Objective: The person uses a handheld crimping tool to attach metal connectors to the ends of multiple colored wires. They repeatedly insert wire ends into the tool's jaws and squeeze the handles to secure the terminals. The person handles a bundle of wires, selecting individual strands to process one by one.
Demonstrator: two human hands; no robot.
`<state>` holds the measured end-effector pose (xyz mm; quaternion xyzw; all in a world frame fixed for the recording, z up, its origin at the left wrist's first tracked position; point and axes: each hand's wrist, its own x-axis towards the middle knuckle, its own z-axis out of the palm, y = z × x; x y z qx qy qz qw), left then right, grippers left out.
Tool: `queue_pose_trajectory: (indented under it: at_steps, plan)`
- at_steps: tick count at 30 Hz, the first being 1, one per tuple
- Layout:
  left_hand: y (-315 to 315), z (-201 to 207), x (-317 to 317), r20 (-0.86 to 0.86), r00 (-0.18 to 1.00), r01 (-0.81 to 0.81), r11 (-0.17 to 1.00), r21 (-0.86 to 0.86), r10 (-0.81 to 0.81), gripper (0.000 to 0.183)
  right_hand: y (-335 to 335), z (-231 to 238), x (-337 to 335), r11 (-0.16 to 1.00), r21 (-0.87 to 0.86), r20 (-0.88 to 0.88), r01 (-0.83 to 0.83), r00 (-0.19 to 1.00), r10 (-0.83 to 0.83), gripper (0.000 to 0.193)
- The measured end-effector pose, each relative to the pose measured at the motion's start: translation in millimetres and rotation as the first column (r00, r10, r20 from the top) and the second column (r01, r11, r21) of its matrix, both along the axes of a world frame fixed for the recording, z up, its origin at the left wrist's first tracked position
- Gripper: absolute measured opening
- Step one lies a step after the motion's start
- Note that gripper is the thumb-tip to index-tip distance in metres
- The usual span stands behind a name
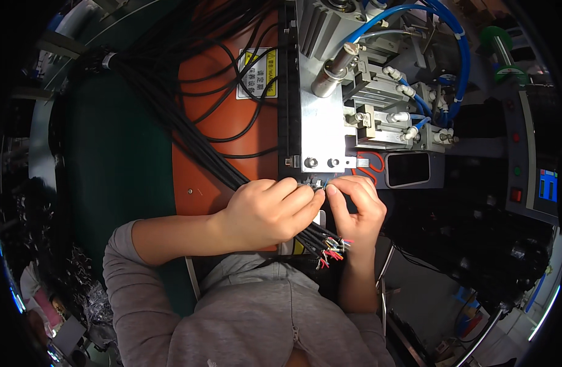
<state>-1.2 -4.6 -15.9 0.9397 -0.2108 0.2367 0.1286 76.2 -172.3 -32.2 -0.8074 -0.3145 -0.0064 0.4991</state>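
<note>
My left hand is closed, its thumb and finger pinching what looks like the dark end of a black cable, mostly hidden by the fingers. Close beside it, my right hand pinches a thin bluish wire between thumb and forefinger. Both sets of fingertips meet at a small metal fixture under the lit metal plate of a machine. A bundle of black cables runs from the upper left beneath my left hand. Below that hand, stripped ends with red, white and yellow wires fan out.
Pneumatic cylinders with blue air hoses stand at the upper right. A phone lies beside a red cord. Loose black cables cross an orange-brown surface with a warning label. A control panel is far right.
</note>
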Motion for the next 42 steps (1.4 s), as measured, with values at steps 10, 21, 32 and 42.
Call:
queue_pose_trajectory:
  at_steps: [10, 21, 32, 42]
  plan:
    - [-6.2, 5.3, -1.7, -0.052, 0.991, -0.121, 0.99, 0.078, 0.125, 0.03, 11.9, -9.3, -6.0, 0.998, 0.013, 0.057, 0.057, 0.997, -0.058, 0.006]
    - [-0.6, -1.5, 6.1, 0.052, 0.994, -0.094, 0.996, -0.004, 0.094, 0.015, 7.3, -17.0, -3.8, 0.984, 0.134, -0.6, 0.118, 0.8, -0.014, 0.004]
    - [-0.6, 9.9, -5.5, -0.152, 0.978, -0.146, 0.989, 0.0, 0.144, 0.025, 7.2, -20.9, -3.7, 0.985, 0.131, -0.231, 0.114, 0.97, -0.082, 0.009]
    - [7.0, 10.2, -9.2, -0.258, 0.965, -0.047, 0.999, -0.007, 0.044, 0.025, -23.2, 3.8, 14.1, 0.788, 0.378, 0.07, -0.486, 0.864, 0.499, 0.03]
